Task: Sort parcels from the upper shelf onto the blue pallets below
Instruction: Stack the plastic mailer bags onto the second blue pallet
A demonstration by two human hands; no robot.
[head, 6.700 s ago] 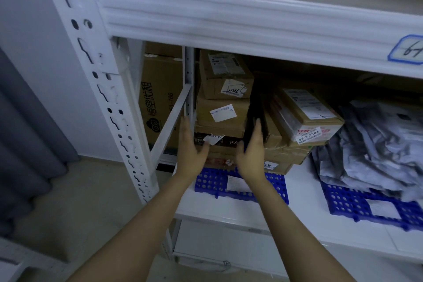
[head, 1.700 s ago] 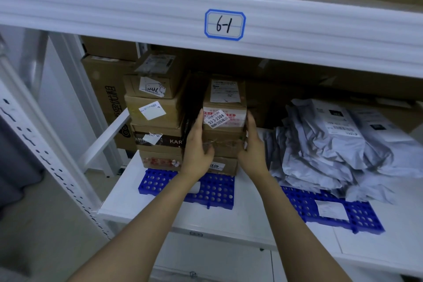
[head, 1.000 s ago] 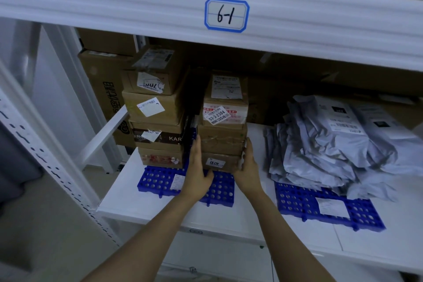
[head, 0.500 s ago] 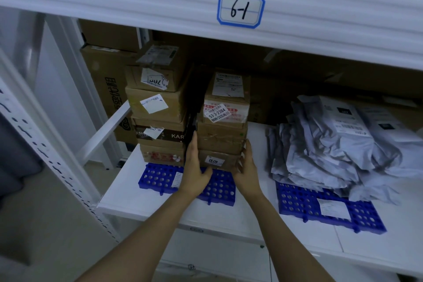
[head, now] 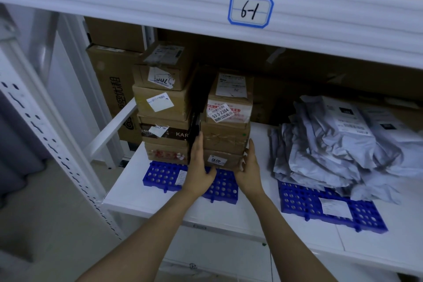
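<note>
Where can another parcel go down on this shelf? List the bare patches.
Bare: white shelf board between the cardboard box stacks and grey mailer bag heap; front strip between both blue perforated pallets. Crowded: the pallets' rear parts.

I see two blue pallets (head: 161, 176) pierced with round holes on the white shelf (head: 137, 199). Left of the silver-grey mailer bags (head: 325, 144) stand brown cardboard boxes (head: 225, 142) with white labels; one carries red print. Above them, a white tag (head: 250, 10) bordered in blue reads 6-1 in black.
</note>
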